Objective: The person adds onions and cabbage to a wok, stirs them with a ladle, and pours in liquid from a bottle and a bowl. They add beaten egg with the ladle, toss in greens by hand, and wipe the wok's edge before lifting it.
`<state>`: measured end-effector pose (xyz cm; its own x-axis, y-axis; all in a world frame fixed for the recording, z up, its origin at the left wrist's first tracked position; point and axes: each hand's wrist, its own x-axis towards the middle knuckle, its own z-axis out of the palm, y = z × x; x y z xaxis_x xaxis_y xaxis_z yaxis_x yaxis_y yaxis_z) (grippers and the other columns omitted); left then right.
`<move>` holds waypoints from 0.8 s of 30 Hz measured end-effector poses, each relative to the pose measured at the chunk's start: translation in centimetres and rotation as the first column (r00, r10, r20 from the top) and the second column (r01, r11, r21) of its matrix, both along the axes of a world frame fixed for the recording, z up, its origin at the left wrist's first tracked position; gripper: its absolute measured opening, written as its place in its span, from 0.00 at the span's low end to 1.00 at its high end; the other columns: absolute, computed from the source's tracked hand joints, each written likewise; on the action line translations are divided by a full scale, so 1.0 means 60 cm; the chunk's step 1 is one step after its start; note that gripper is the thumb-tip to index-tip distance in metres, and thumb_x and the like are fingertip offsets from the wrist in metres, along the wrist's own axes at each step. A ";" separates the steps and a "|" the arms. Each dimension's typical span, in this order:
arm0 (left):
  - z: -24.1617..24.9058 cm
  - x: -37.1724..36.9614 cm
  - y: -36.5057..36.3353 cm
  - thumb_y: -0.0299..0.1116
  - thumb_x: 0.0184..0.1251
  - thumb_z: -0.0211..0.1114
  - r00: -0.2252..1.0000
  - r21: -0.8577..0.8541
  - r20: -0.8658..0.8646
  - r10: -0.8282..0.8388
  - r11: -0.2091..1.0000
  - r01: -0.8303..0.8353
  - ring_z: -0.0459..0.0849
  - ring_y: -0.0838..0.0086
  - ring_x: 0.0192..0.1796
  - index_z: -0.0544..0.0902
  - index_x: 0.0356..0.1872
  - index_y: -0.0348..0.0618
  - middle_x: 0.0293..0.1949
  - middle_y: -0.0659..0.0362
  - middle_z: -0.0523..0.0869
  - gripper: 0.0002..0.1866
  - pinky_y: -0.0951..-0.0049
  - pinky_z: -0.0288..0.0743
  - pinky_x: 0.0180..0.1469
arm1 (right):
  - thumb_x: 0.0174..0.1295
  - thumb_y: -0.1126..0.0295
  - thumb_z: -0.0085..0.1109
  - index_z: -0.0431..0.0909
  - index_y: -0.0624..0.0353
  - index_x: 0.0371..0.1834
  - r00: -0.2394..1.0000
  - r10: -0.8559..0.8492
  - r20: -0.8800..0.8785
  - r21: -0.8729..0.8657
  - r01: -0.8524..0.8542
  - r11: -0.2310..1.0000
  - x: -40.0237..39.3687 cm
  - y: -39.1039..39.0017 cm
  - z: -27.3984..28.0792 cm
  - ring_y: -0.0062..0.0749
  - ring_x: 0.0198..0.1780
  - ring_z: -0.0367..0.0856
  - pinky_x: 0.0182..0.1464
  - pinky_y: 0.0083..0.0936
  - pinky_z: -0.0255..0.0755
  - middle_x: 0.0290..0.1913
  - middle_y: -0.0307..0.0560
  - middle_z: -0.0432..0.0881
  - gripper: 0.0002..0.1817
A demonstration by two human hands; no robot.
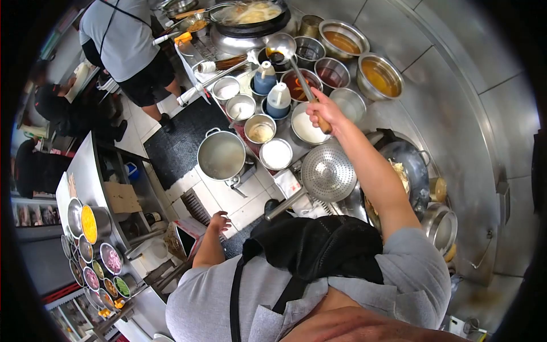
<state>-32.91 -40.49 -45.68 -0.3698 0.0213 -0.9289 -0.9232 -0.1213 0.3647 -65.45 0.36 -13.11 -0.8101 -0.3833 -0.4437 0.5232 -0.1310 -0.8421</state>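
My right hand point(323, 112) is wrapped round the wooden handle of a metal ladle point(281, 47). The ladle's bowl holds a little dark liquid and hangs over the sauce containers. Beneath the handle are a pot of reddish-brown sauce point(299, 84) and a tub of white contents point(309, 124). Two capped squeeze bottles, one at the back point(265, 78) and one nearer point(278, 100), stand to the left. My left hand point(219, 222) hangs low over the floor with its fingers apart and nothing in it. A large pot of cloudy liquid point(221, 155) is ahead of it.
A perforated strainer point(329, 172) lies near my body, beside a wok point(405, 171) on the right. Another wok point(245, 13) with food is at the back. Several ingredient tubs point(111, 258) stand at left. Other people point(122, 40) stand at the upper left.
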 end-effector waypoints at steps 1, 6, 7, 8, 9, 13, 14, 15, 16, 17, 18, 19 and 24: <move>0.000 -0.008 0.011 0.26 0.64 0.51 0.996 -0.096 -0.014 -0.083 0.992 0.081 0.85 0.61 0.30 0.69 0.60 0.52 0.44 0.48 0.85 0.22 0.62 0.73 0.28 | 0.64 0.78 0.47 0.39 0.35 0.77 1.000 -0.006 -0.008 -0.034 0.006 0.999 0.006 0.005 0.000 0.22 0.20 0.67 0.20 0.23 0.64 0.27 0.41 0.69 0.42; 0.001 -0.024 0.020 0.27 0.64 0.51 0.991 -0.144 0.000 -0.137 0.980 0.135 0.85 0.60 0.31 0.69 0.60 0.51 0.43 0.50 0.85 0.22 0.61 0.75 0.30 | 0.65 0.77 0.48 0.39 0.36 0.77 0.999 -0.003 -0.048 -0.002 0.002 1.000 0.026 0.009 0.012 0.22 0.20 0.68 0.20 0.22 0.64 0.27 0.41 0.69 0.42; 0.000 -0.026 0.019 0.27 0.64 0.51 0.992 -0.133 0.007 -0.128 0.983 0.128 0.85 0.60 0.31 0.70 0.60 0.51 0.43 0.49 0.85 0.22 0.61 0.75 0.30 | 0.65 0.77 0.48 0.39 0.36 0.77 0.998 -0.003 -0.068 0.039 0.005 0.999 0.028 0.008 0.014 0.22 0.20 0.68 0.20 0.22 0.63 0.26 0.41 0.69 0.41; -0.004 -0.028 0.018 0.27 0.63 0.52 0.993 -0.120 0.012 -0.120 0.985 0.121 0.85 0.60 0.31 0.70 0.60 0.51 0.43 0.49 0.85 0.22 0.60 0.75 0.30 | 0.65 0.77 0.48 0.39 0.36 0.77 0.998 -0.004 -0.068 0.037 0.007 0.999 0.028 0.007 0.015 0.22 0.20 0.68 0.20 0.22 0.63 0.26 0.41 0.69 0.41; -0.006 -0.028 0.015 0.26 0.63 0.52 0.994 -0.093 0.016 -0.106 0.990 0.107 0.86 0.59 0.31 0.70 0.60 0.51 0.44 0.49 0.85 0.22 0.59 0.75 0.30 | 0.64 0.77 0.48 0.39 0.37 0.77 0.998 -0.008 -0.068 0.038 0.010 0.999 0.029 0.008 0.017 0.22 0.20 0.68 0.20 0.22 0.63 0.26 0.41 0.69 0.41; 0.003 -0.026 0.016 0.24 0.62 0.52 0.993 -0.122 0.025 -0.113 0.986 0.115 0.86 0.59 0.31 0.70 0.59 0.52 0.42 0.49 0.86 0.23 0.61 0.75 0.29 | 0.63 0.78 0.48 0.40 0.38 0.77 0.999 -0.032 -0.042 -0.058 0.029 0.998 0.024 0.013 0.009 0.22 0.20 0.68 0.20 0.22 0.64 0.26 0.41 0.69 0.42; 0.014 -0.025 0.016 0.24 0.62 0.52 0.995 -0.123 0.011 -0.100 0.987 0.101 0.86 0.60 0.31 0.71 0.59 0.50 0.40 0.49 0.86 0.22 0.64 0.76 0.28 | 0.63 0.78 0.48 0.40 0.38 0.77 0.999 -0.031 -0.043 -0.059 0.029 0.998 0.024 0.014 0.008 0.22 0.20 0.68 0.20 0.22 0.64 0.26 0.41 0.69 0.42; 0.024 -0.028 0.017 0.23 0.63 0.52 0.996 -0.123 -0.003 -0.087 0.989 0.086 0.86 0.61 0.31 0.71 0.58 0.47 0.39 0.48 0.86 0.21 0.67 0.76 0.27 | 0.63 0.78 0.48 0.40 0.38 0.77 0.999 -0.043 -0.030 -0.131 0.039 0.991 0.024 0.015 0.007 0.22 0.20 0.68 0.20 0.21 0.63 0.27 0.41 0.69 0.42; 0.032 -0.036 0.020 0.23 0.63 0.52 0.996 -0.124 -0.006 -0.088 0.989 0.086 0.86 0.61 0.31 0.71 0.58 0.47 0.39 0.48 0.86 0.21 0.67 0.76 0.27 | 0.63 0.78 0.48 0.40 0.38 0.77 0.998 -0.054 -0.018 -0.203 0.049 0.978 0.024 0.016 0.005 0.22 0.21 0.68 0.20 0.20 0.63 0.27 0.41 0.70 0.42; 0.042 -0.052 0.025 0.21 0.62 0.50 0.986 -0.167 -0.153 -0.067 0.985 0.041 0.86 0.63 0.32 0.71 0.58 0.44 0.40 0.48 0.86 0.21 0.70 0.76 0.29 | 0.63 0.78 0.48 0.40 0.38 0.77 0.998 -0.056 -0.022 -0.204 0.050 0.978 0.023 0.016 0.005 0.22 0.21 0.68 0.20 0.20 0.63 0.27 0.41 0.70 0.42; 0.059 -0.072 0.033 0.19 0.62 0.48 0.954 -0.203 -0.296 -0.052 0.979 -0.009 0.86 0.65 0.34 0.71 0.58 0.40 0.41 0.48 0.85 0.22 0.73 0.77 0.30 | 0.63 0.77 0.48 0.41 0.38 0.77 0.999 -0.047 -0.009 -0.246 0.043 0.968 0.024 0.016 0.003 0.22 0.21 0.68 0.21 0.20 0.63 0.27 0.41 0.70 0.42; 0.074 -0.099 0.040 0.19 0.62 0.48 0.915 -0.158 -0.404 -0.008 0.986 -0.061 0.85 0.68 0.34 0.73 0.56 0.38 0.39 0.50 0.85 0.20 0.74 0.77 0.32 | 0.63 0.77 0.47 0.41 0.38 0.77 0.999 -0.036 0.004 -0.287 0.036 0.957 0.026 0.017 0.002 0.22 0.21 0.68 0.21 0.19 0.63 0.27 0.42 0.70 0.41; 0.201 -0.290 0.112 0.23 0.64 0.55 0.601 -0.200 -0.792 -0.110 0.976 -0.085 0.82 0.75 0.34 0.77 0.49 0.35 0.33 0.57 0.82 0.13 0.74 0.80 0.37 | 0.65 0.76 0.47 0.41 0.37 0.76 0.996 -0.083 0.041 -0.326 0.092 0.941 0.029 0.018 -0.015 0.21 0.21 0.66 0.21 0.19 0.62 0.28 0.42 0.70 0.39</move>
